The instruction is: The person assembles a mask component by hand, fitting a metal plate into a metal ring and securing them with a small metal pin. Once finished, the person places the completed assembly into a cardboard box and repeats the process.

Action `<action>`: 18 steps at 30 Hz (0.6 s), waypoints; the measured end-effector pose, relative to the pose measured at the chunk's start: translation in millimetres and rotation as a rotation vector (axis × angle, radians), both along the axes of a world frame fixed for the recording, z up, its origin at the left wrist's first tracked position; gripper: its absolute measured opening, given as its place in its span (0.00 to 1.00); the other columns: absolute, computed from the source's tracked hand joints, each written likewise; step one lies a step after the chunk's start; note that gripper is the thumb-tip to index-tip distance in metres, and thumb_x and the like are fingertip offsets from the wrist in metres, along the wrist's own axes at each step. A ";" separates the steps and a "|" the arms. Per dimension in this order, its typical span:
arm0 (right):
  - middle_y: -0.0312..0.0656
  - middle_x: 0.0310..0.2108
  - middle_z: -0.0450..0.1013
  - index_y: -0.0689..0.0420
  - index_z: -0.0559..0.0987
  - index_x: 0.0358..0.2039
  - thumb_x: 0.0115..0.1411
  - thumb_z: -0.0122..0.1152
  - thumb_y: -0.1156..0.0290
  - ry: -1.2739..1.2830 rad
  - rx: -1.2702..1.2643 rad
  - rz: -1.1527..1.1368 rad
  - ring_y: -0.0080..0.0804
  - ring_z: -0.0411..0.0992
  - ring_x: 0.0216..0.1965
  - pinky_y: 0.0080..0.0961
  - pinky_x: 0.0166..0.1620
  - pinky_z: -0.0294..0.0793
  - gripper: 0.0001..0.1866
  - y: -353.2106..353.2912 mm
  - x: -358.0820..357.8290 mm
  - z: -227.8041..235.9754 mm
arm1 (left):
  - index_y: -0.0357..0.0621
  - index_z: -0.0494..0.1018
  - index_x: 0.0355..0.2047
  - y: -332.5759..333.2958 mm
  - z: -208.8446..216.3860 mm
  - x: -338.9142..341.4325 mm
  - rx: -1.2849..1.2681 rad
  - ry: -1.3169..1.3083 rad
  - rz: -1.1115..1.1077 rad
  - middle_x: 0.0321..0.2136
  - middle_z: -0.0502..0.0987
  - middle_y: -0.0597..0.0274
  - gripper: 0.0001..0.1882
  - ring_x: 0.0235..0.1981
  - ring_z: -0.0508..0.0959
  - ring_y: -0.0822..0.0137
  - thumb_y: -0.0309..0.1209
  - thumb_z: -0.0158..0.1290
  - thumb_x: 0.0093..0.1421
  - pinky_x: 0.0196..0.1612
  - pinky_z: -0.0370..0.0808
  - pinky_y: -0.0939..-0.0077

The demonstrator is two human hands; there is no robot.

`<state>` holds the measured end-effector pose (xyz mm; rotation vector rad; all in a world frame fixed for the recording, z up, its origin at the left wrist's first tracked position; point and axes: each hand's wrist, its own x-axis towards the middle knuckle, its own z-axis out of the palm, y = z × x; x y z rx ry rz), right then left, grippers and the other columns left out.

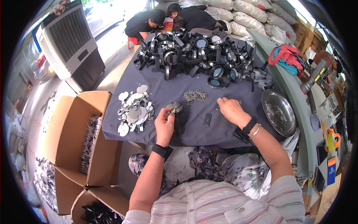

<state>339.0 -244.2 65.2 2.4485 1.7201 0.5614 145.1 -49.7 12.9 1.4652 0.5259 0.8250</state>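
Observation:
My left hand [165, 123] grips a small black part with a round silvery disc [174, 106] at its top, held just above the grey cloth-covered table [194, 134]. My right hand [232, 110] rests palm down on the cloth to the right, fingertips pinched near tiny metal bits; whether it holds one I cannot tell. A small heap of silvery screws or clips [195, 96] lies between and beyond the hands. To the left lies a pile of round silvery discs [134, 109]. A big heap of black ring-shaped parts [197, 54] covers the far table.
A metal bowl [289, 123] with small fasteners sits at the right. Open cardboard boxes [71, 112] with parts stand on the left. Two people [171, 18] crouch beyond the table. A large air cooler [69, 41] stands far left, white sacks [238, 15] at the back, and a cluttered bench [320, 97] on the right.

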 end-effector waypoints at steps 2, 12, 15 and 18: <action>0.46 0.26 0.72 0.62 0.71 0.30 0.54 0.52 0.77 0.362 0.382 0.209 0.40 0.74 0.25 0.33 0.29 0.74 0.03 11.3 -12.5 6.3 | 0.41 0.73 0.38 -1.2 1.7 0.6 0.028 0.001 -0.006 0.17 0.67 0.75 0.07 0.15 0.61 0.84 0.22 0.48 0.60 0.15 0.59 0.85; 0.36 0.25 0.70 0.63 0.74 0.31 0.58 0.54 0.81 1.272 0.589 0.307 0.18 0.71 0.22 0.16 0.24 0.71 0.01 95.2 -74.6 -21.6 | 0.42 0.72 0.38 -1.0 1.0 1.5 -0.003 0.025 -0.011 0.16 0.68 0.73 0.07 0.14 0.62 0.84 0.22 0.47 0.61 0.15 0.59 0.85; 0.35 0.23 0.70 0.64 0.75 0.31 0.57 0.53 0.82 1.312 0.593 0.295 0.17 0.71 0.21 0.16 0.24 0.71 0.02 99.9 -77.1 -24.3 | 0.41 0.72 0.37 -0.3 -1.8 0.5 -0.010 0.019 -0.013 0.16 0.68 0.73 0.06 0.14 0.63 0.84 0.22 0.47 0.60 0.15 0.60 0.85; 0.35 0.22 0.70 0.64 0.75 0.31 0.57 0.53 0.83 1.324 0.618 0.297 0.17 0.71 0.21 0.16 0.24 0.71 0.03 99.4 -77.0 -25.8 | 0.41 0.71 0.37 -0.3 -1.7 -0.6 -0.001 0.022 -0.010 0.17 0.69 0.72 0.06 0.15 0.63 0.83 0.22 0.46 0.60 0.15 0.60 0.85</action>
